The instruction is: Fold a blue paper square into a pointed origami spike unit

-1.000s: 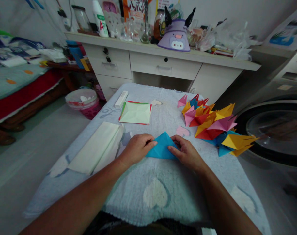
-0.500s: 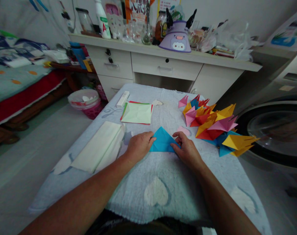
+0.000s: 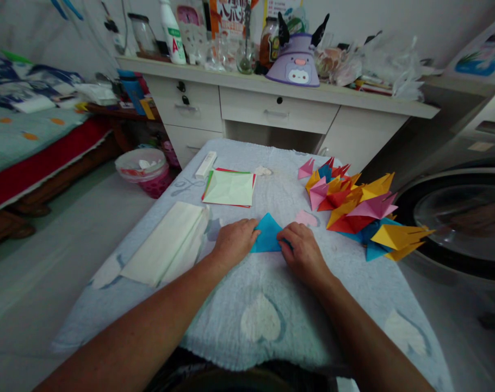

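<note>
A blue sheet of origami paper (image 3: 267, 234), folded to a triangle with its tip pointing away from me, lies on the cloth-covered table. My left hand (image 3: 236, 239) grips its left side between thumb and fingers. On the right side, my right hand (image 3: 301, 247) pinches the paper's corner, with the fingertips curled over it and hiding that corner. Beyond my left hand rests a stack of square paper sheets (image 3: 229, 188), pale green on top with red and green edges showing. Several folded paper pieces (image 3: 353, 201) in yellow, red, pink and blue sit to the right.
A folded white paper packet (image 3: 164, 245) lies left of my hands, and a small white box (image 3: 206, 165) sits at the table's far left. Behind stands a white desk (image 3: 272, 109) crowded with jars and bottles. A pink bin (image 3: 155, 182) is on the floor; a washing machine (image 3: 468, 218) stands right.
My right hand has moved left and inward with the right corner of the blue paper, so less of the paper shows. The left hand stays in place.
</note>
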Available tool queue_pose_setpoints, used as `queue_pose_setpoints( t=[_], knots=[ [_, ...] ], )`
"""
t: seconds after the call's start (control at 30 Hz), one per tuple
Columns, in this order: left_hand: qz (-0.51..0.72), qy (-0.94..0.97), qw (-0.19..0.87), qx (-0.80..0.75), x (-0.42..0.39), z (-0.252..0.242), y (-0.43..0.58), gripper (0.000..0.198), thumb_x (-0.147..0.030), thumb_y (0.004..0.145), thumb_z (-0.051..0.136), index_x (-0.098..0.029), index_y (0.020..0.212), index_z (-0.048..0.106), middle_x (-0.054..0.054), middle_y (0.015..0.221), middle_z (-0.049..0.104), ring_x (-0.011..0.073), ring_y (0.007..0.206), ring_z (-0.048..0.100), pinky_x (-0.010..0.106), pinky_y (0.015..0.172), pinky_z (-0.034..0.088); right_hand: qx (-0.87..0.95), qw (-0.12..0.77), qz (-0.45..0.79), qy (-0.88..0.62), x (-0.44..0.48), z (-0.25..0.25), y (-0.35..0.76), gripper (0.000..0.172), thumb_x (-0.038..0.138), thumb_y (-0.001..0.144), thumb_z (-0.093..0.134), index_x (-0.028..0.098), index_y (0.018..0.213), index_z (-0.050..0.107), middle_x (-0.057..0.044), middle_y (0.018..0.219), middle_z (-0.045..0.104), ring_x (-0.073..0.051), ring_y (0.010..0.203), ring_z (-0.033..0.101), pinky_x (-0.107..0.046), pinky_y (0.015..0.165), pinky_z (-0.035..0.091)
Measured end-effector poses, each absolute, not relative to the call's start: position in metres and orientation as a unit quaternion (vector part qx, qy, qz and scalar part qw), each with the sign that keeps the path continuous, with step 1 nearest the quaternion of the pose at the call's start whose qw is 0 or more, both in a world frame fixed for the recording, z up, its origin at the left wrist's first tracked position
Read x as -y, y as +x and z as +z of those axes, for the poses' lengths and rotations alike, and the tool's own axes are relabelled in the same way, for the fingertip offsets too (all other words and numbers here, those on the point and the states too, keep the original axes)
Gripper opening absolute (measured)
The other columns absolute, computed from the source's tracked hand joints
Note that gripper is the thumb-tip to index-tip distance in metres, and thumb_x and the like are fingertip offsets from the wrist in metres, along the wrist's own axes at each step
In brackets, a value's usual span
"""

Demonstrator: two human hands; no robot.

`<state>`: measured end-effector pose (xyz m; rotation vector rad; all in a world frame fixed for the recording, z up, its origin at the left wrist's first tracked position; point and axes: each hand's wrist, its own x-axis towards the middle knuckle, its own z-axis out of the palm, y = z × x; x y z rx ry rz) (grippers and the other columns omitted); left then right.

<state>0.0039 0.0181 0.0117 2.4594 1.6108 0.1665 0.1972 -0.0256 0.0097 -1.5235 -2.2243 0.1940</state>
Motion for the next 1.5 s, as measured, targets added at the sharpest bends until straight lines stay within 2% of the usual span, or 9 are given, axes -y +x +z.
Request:
queue_pose_setpoints(
  t=[0.17, 0.5, 0.63, 0.8, 0.93, 1.1, 1.2, 1.3, 1.5],
  knots=[
    [0.055, 0.831, 0.093, -0.545, -0.018, 0.011, 0.003, 0.022, -0.035, 0.098, 0.046, -0.020, 0.104, 0.061, 0.007, 0.099, 0.070, 0.0225, 0.091, 0.067, 0.031, 0.073, 0.046, 0.814, 0.196, 0.131, -0.530, 0.027, 0.005, 0.186, 0.013, 0.016, 0.091, 0.053, 0.019, 0.093, 0.066, -0.006, 0.091, 0.062, -0.020, 0.089, 0.054, -0.033, 0.082, 0.039],
    [0.071, 0.831, 0.080, -0.546, -0.021, 0.010, -0.003, 0.024, -0.040, 0.095, 0.051, -0.022, 0.109, 0.059, 0.006, 0.101, 0.068, 0.0240, 0.089, 0.067, 0.032, 0.070, 0.045, 0.780, 0.166, 0.086, -0.598, 0.027, 0.000, 0.181, 0.010, 0.023, 0.088, 0.058, 0.018, 0.095, 0.064, -0.007, 0.094, 0.059, -0.022, 0.087, 0.051, -0.034, 0.080, 0.036],
    [0.087, 0.833, 0.081, -0.540, -0.020, 0.011, -0.008, 0.026, -0.036, 0.094, 0.053, -0.021, 0.115, 0.058, 0.007, 0.105, 0.066, 0.0243, 0.092, 0.064, 0.034, 0.077, 0.047, 0.770, 0.157, 0.066, -0.615, 0.028, 0.000, 0.175, 0.014, 0.030, 0.088, 0.061, 0.018, 0.095, 0.063, -0.007, 0.094, 0.059, -0.023, 0.088, 0.051, -0.034, 0.078, 0.035],
    [0.128, 0.847, 0.101, -0.506, -0.021, 0.009, -0.018, 0.046, -0.042, 0.086, 0.062, -0.023, 0.127, 0.052, 0.009, 0.126, 0.055, 0.0276, 0.118, 0.050, 0.040, 0.100, 0.040, 0.759, 0.147, 0.052, -0.632, 0.029, 0.000, 0.170, 0.021, 0.039, 0.087, 0.063, 0.019, 0.095, 0.061, -0.007, 0.094, 0.059, -0.023, 0.087, 0.051, -0.035, 0.078, 0.034],
    [0.097, 0.841, 0.129, -0.517, -0.022, 0.001, -0.023, 0.067, -0.051, 0.081, 0.064, -0.028, 0.140, 0.041, 0.010, 0.147, 0.039, 0.0325, 0.135, 0.034, 0.048, 0.109, 0.031, 0.754, 0.144, 0.039, -0.640, 0.030, 0.001, 0.167, 0.023, 0.041, 0.087, 0.062, 0.019, 0.095, 0.060, -0.007, 0.095, 0.059, -0.024, 0.088, 0.051, -0.035, 0.078, 0.034],
    [0.032, 0.840, 0.160, -0.517, -0.024, 0.005, -0.030, 0.080, -0.054, 0.081, 0.061, -0.025, 0.148, 0.030, 0.014, 0.158, 0.025, 0.0337, 0.146, 0.019, 0.051, 0.115, 0.020, 0.748, 0.136, 0.037, -0.648, 0.031, 0.004, 0.164, 0.024, 0.040, 0.087, 0.062, 0.018, 0.095, 0.059, -0.008, 0.094, 0.059, -0.025, 0.089, 0.051, -0.036, 0.078, 0.035],
    [-0.011, 0.832, 0.189, -0.521, -0.026, 0.013, -0.038, 0.084, -0.053, 0.080, 0.062, -0.023, 0.150, 0.027, 0.015, 0.161, 0.017, 0.0351, 0.149, 0.011, 0.053, 0.117, 0.016, 0.746, 0.138, 0.036, -0.651, 0.031, 0.004, 0.163, 0.026, 0.042, 0.086, 0.062, 0.018, 0.095, 0.059, -0.008, 0.094, 0.058, -0.025, 0.088, 0.051, -0.036, 0.078, 0.035],
    [-0.026, 0.834, 0.206, -0.512, -0.029, 0.021, -0.046, 0.082, -0.047, 0.080, 0.063, -0.022, 0.150, 0.029, 0.016, 0.162, 0.014, 0.0353, 0.150, 0.009, 0.052, 0.118, 0.014, 0.746, 0.139, 0.030, -0.651, 0.031, 0.004, 0.163, 0.030, 0.047, 0.086, 0.061, 0.018, 0.095, 0.058, -0.009, 0.093, 0.058, -0.025, 0.086, 0.051, -0.037, 0.078, 0.036],
    [-0.011, 0.844, 0.249, -0.475, -0.031, 0.025, -0.053, 0.078, -0.027, 0.078, 0.061, -0.022, 0.149, 0.029, 0.014, 0.161, 0.018, 0.0293, 0.150, 0.013, 0.045, 0.118, 0.022, 0.740, 0.151, -0.002, -0.655, 0.030, 0.000, 0.161, 0.039, 0.058, 0.084, 0.059, 0.019, 0.092, 0.055, -0.009, 0.090, 0.058, -0.026, 0.084, 0.051, -0.037, 0.075, 0.037]
  ],
)
